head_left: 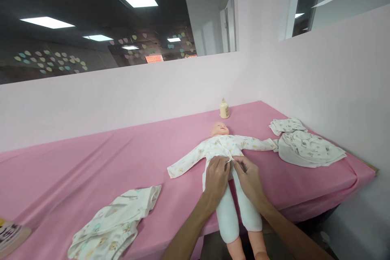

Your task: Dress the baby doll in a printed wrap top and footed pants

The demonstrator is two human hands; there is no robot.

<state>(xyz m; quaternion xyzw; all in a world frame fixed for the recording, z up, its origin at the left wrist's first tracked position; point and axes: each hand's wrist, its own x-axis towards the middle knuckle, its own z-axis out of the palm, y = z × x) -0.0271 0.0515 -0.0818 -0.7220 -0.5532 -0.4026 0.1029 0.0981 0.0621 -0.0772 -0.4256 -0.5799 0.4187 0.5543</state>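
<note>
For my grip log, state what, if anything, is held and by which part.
Left hand and right hand pinch the doll's printed baby top at its front, near the waist; the exact part is too small to tell.

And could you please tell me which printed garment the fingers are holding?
The printed top on the doll: the left hand and right hand pinch its front. The garment at front left and pile at right lie untouched by either.

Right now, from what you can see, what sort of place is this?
Probably a babycare training room, though I can't be sure: a doll in a patterned shirt lies on a pink-covered table, with small clothes nearby.
</note>
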